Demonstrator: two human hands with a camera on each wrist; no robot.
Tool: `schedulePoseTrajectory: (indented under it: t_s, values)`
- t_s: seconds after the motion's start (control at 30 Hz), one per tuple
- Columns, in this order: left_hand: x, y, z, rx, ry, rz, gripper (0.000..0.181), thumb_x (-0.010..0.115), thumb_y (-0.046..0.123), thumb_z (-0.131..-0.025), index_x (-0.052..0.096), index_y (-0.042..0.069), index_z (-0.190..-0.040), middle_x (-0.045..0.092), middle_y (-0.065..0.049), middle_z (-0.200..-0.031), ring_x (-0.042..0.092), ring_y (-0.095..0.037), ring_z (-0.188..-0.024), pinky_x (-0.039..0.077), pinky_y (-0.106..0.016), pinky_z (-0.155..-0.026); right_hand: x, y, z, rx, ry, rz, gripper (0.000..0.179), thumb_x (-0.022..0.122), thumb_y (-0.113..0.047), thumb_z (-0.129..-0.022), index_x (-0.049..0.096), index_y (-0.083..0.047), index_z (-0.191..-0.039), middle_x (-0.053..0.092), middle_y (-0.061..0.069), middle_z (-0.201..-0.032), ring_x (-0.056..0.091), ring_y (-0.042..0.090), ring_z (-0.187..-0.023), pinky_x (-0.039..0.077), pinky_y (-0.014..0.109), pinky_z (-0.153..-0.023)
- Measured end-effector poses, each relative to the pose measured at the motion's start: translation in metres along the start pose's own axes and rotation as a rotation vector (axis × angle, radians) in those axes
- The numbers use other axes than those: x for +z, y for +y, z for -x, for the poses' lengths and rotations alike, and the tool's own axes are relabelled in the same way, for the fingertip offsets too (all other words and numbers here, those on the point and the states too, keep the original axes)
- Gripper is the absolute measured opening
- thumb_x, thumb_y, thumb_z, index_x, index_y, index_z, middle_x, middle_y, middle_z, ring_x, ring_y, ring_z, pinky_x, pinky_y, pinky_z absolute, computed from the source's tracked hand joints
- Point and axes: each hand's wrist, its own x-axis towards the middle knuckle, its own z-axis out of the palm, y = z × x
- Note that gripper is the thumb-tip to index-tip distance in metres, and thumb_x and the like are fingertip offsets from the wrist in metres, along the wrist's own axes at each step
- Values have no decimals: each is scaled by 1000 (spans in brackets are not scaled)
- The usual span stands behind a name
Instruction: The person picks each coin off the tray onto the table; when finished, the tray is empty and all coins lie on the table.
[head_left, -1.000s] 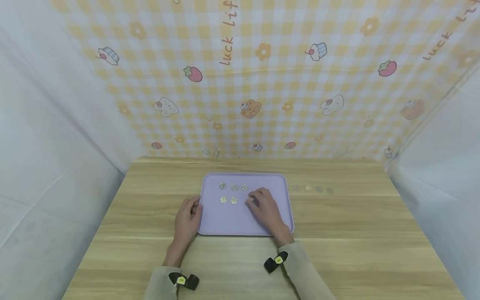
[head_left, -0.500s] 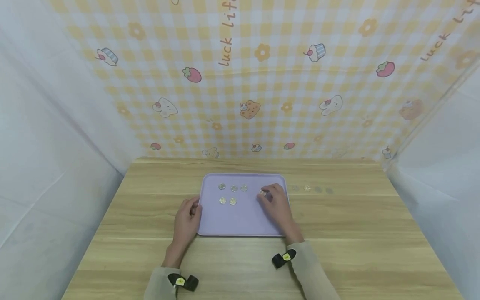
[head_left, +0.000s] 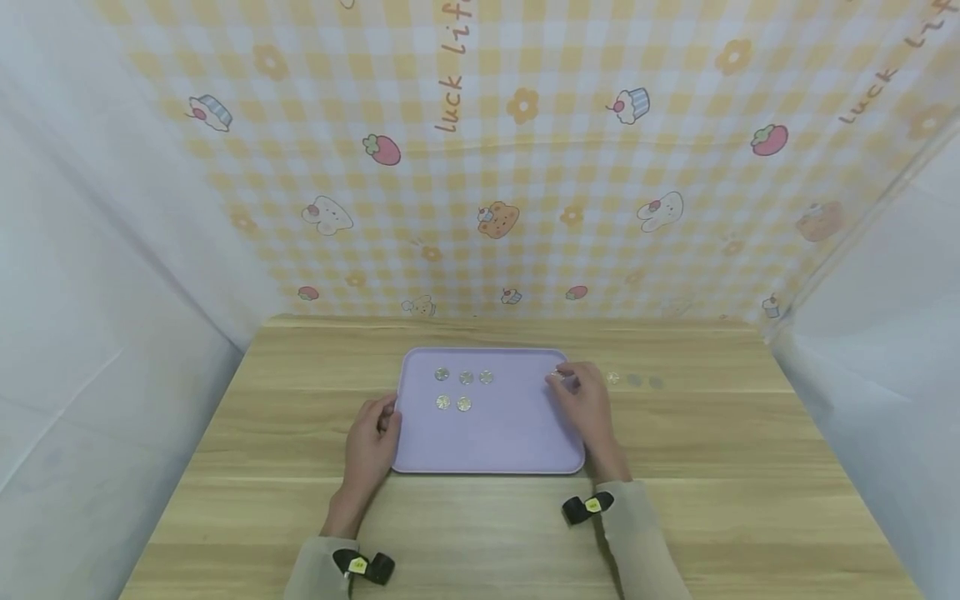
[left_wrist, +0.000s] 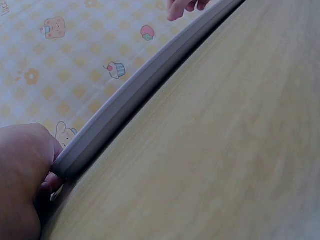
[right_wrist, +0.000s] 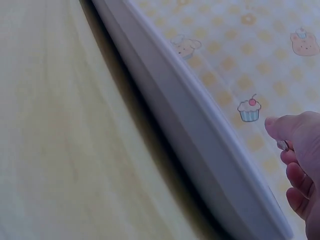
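Note:
A lilac tray (head_left: pixel 487 442) lies on the table, and my left hand (head_left: pixel 371 442) grips its left edge. In the left wrist view, fingers of that hand (left_wrist: pixel 25 170) reach under the tray's rim (left_wrist: pixel 145 75). My right hand (head_left: pixel 588 408) is over the tray's right rim and pinches a small round coin (head_left: pixel 556 374). The right wrist view shows this coin (right_wrist: pixel 282 145) between thumb and fingers. On the tray's left half lie three coins in an upper row, the middle one a coin (head_left: pixel 467 377), and two below, one a coin (head_left: pixel 443 402).
Right of the tray, three coins show in a line on the wooden table (head_left: pixel 712 450): a bright coin (head_left: pixel 612 378), a dull coin (head_left: pixel 633 380) and another dull coin (head_left: pixel 656 382). A checked cloth (head_left: pixel 480 167) hangs behind the table.
My right hand has lifted a coin from the tray's lower row and carried it right, to the tray's right rim. It now covers the nearest coin on the table. My left hand stays put.

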Motion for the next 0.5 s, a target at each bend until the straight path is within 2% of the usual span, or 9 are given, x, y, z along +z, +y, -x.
schedulePoseTrajectory:
  t_s: [0.33, 0.5]
  values:
    - [-1, 1, 0, 4, -1, -12, 31, 63, 9, -95, 66, 1, -125, 63, -7, -97, 56, -14, -79, 49, -21, -66, -16, 20, -3, 127, 8, 14, 26, 75, -23, -89, 72, -5, -107, 65, 12, -103, 59, 25, -88, 50, 35, -77]
    - [0, 1, 0, 20, 11, -4, 31, 63, 8, -94, 66, 0, -124, 64, -8, -97, 56, -14, -79, 49, -21, -66, -23, 30, -5, 150, 40, -4, 28, 75, -23, -89, 71, -3, -108, 65, 15, -104, 60, 28, -89, 50, 38, -78]
